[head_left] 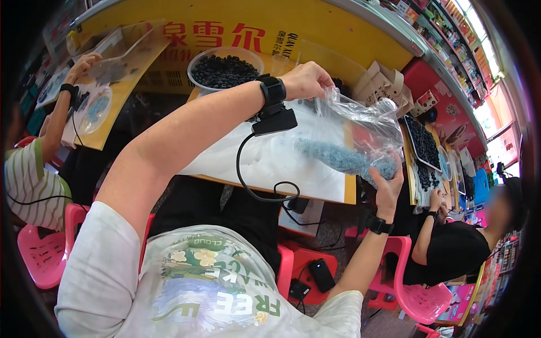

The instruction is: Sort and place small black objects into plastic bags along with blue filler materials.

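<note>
Over the table in front of me, I hold up a clear plastic bag with light-blue bead-like pieces gathered in its lower part. My left hand pinches the bag's upper edge, its fingertips closed on the thin plastic. Lower down at the right, my right hand grips the bag's bottom corner from below, thumb against the pieces. The bag hangs tilted between the two hands, above a white sheet on the yellow table. A dark wrist device with a cable sits on my left wrist.
Behind my left forearm stands a white bowl of small dark round pieces. A paper bag is at the table's far right. Co-workers sit at both sides; the right one is near a tray of dark pieces. Pink chairs flank me.
</note>
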Available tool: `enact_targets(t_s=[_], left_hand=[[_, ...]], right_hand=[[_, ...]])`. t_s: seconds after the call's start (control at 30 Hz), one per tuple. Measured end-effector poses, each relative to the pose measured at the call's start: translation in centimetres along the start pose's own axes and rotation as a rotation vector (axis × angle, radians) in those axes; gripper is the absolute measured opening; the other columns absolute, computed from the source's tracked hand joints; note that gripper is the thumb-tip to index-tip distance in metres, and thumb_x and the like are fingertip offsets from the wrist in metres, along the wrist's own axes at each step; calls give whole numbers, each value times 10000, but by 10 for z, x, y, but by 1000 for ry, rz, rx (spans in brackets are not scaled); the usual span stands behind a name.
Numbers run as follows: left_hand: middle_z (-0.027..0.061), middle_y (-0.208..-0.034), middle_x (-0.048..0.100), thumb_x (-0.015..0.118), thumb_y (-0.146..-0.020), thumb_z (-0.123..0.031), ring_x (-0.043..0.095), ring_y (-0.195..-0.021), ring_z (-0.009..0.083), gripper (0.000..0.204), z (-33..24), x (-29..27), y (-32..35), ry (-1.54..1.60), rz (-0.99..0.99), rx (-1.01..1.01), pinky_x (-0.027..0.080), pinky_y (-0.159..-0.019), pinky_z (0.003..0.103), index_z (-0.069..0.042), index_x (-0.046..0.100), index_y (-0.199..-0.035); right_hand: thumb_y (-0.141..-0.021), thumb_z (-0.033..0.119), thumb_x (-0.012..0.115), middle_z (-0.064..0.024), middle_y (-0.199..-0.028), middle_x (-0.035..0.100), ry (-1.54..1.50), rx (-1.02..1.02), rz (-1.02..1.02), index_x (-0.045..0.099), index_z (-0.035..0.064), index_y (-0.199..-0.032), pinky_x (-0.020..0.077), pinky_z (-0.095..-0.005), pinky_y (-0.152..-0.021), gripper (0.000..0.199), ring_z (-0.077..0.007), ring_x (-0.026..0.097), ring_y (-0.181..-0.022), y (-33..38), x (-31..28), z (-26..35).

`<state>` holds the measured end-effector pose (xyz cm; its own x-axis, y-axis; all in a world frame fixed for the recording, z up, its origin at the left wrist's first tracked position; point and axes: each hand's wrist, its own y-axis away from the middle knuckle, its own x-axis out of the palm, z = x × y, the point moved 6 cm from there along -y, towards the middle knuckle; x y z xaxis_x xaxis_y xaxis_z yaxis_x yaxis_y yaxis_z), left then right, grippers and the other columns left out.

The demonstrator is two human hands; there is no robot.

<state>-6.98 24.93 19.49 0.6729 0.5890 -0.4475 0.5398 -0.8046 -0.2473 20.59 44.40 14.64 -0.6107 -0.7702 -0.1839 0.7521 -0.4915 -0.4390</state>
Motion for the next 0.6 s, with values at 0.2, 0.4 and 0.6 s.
enact_targets(t_s=[0.2, 0.4, 0.6], left_hand=[[58, -899, 735, 705, -820, -10, 623, -708, 82, 287, 7, -6, 3, 59, -6, -20, 518, -604, 232, -15, 750, -1104], [65, -913, 738, 709, -820, -2, 631, -713, 88, 298, -7, -11, 3, 21, -16, -11, 518, -610, 232, -5, 743, -1116], [54, -950, 748, 720, -832, -21, 667, -795, 107, 299, -22, -12, -5, -35, -45, 57, 542, -692, 252, -17, 741, -1131]], right_hand=[[-740, -20, 786, -55, -1168, 624, 82, -30, 39, 557, 4, -1348, 467, -290, -952, 650, -153, 592, -1062, -11, 6, 19], [-744, -16, 788, -57, -1169, 627, 91, -23, 14, 558, 6, -1349, 468, -290, -950, 648, -150, 590, -1057, -12, 7, 21], [-758, -15, 783, -61, -1188, 627, 46, -22, -29, 545, 0, -1366, 475, -294, -946, 653, -154, 598, -1060, -10, -1, 15]])
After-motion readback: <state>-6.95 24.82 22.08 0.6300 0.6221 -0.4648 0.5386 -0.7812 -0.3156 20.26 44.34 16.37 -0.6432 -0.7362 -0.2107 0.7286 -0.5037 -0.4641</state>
